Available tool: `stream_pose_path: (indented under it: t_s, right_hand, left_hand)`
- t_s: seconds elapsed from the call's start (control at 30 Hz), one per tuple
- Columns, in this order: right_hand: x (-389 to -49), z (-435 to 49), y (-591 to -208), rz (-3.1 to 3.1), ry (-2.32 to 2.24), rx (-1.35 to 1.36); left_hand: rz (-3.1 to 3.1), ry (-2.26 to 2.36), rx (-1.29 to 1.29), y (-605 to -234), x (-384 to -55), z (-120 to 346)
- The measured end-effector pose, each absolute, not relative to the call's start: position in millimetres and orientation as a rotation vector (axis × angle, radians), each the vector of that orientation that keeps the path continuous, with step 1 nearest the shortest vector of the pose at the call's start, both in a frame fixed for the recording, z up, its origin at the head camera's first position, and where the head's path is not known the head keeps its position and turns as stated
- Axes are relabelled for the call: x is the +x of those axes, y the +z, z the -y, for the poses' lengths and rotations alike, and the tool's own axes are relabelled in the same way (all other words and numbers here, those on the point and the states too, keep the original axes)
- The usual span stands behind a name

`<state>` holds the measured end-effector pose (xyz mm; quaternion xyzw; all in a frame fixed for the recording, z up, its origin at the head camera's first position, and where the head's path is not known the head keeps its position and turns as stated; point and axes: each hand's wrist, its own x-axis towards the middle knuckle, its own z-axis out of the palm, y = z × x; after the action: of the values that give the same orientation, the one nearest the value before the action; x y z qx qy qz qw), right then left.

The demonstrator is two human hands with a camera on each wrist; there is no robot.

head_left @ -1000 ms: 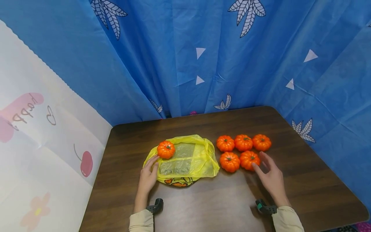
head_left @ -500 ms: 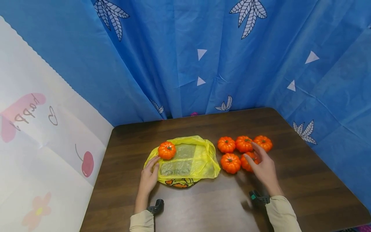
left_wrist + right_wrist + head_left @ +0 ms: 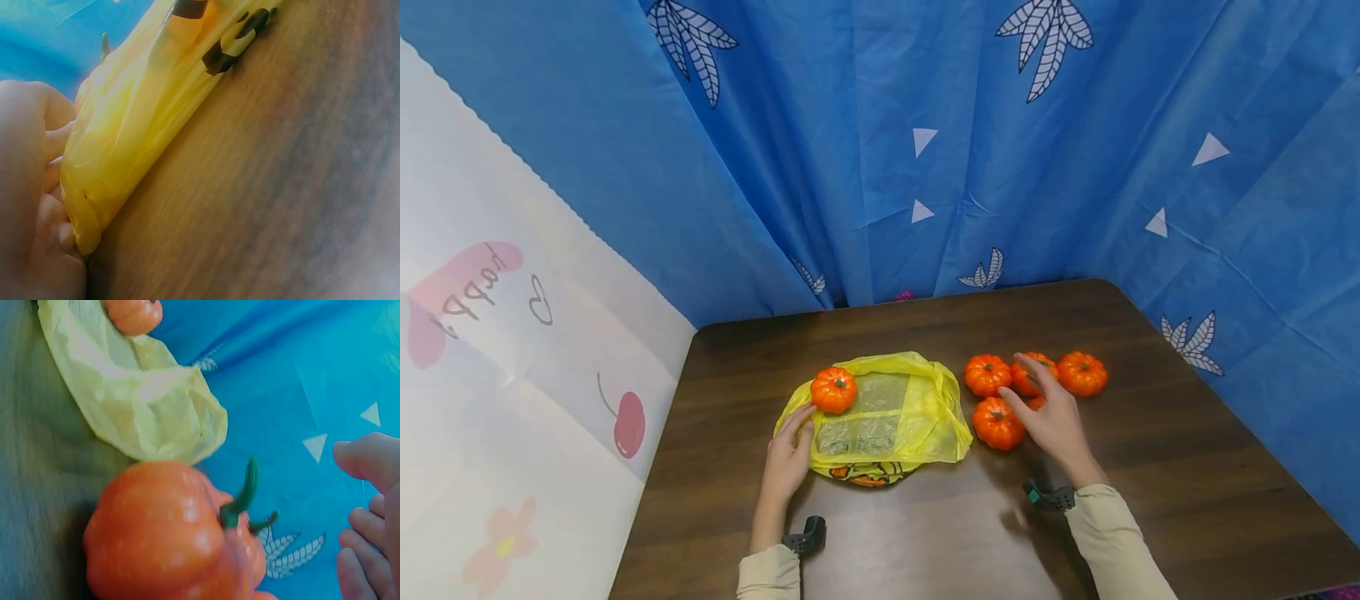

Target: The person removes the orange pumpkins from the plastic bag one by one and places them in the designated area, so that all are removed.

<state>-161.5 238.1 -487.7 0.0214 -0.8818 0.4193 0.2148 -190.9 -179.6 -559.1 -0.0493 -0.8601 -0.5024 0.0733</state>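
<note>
In the head view my left hand (image 3: 787, 458) rests at the left edge of a yellow plastic bag (image 3: 925, 417) lying flat, its fingers lightly bent. The left wrist view shows these fingers against the bag's edge (image 3: 106, 169). Just beyond the fingertips, an orange toy pumpkin (image 3: 833, 390) sits on the bag. My right hand (image 3: 1056, 425) hovers, thumb and fingers spread, over several more pumpkins and partly hides two of them. Nearest its thumb is the front-left pumpkin (image 3: 997, 423). In the right wrist view a green-stemmed pumpkin (image 3: 162, 531) lies apart from the fingers.
The pumpkins stand in two rows right of the bag, with one pumpkin (image 3: 1082, 373) at the right end of the back row. Under them is a dark wooden table (image 3: 1180, 467). A blue curtain (image 3: 887, 150) hangs behind, and a white printed sheet (image 3: 550, 400) borders the left.
My right hand has moved left across the pumpkins, from beside the front-right one to above the middle of the group. The left hand, bag and pumpkins keep their places.
</note>
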Motion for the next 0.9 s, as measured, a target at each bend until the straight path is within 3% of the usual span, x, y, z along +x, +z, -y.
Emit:
stream_pose_path:
  t_s: [0.9]
  right_hand:
    - [-188,-183,-473,2.475,1.29,0.258]
  left_hand:
    - [2.532,-1.478,-0.198,-563,-192,181]
